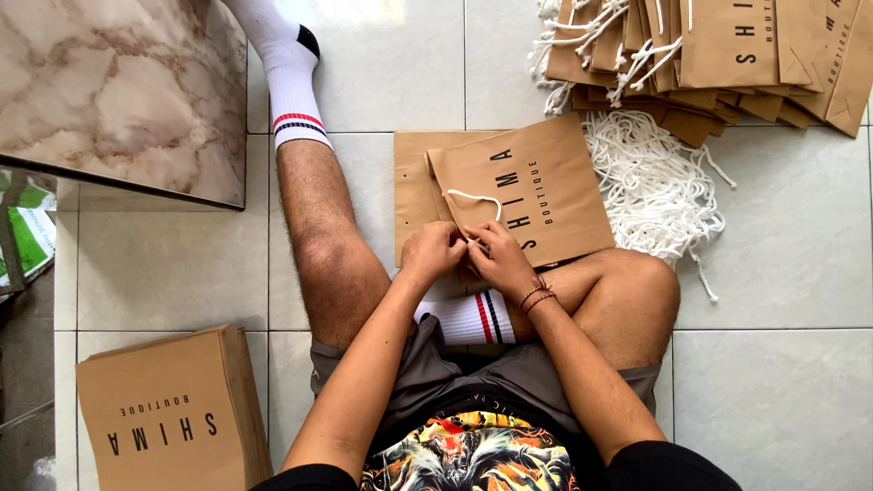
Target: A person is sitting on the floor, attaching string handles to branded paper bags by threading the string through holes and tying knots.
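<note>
A flat brown paper bag [532,186] with dark lettering lies on the tiled floor between my legs, on top of another brown bag [411,182]. A white cord loop [473,198] sticks out of its near edge. My left hand [432,252] and my right hand [496,257] meet at that edge, fingers pinched on the cord where it enters the bag. A red string bracelet sits on my right wrist.
A heap of loose white cords [650,186] lies right of the bag. Finished brown bags with cord handles [718,55] are piled at the top right. A stack of flat brown bags [168,414] sits at the lower left. A marble-topped table [118,91] fills the upper left.
</note>
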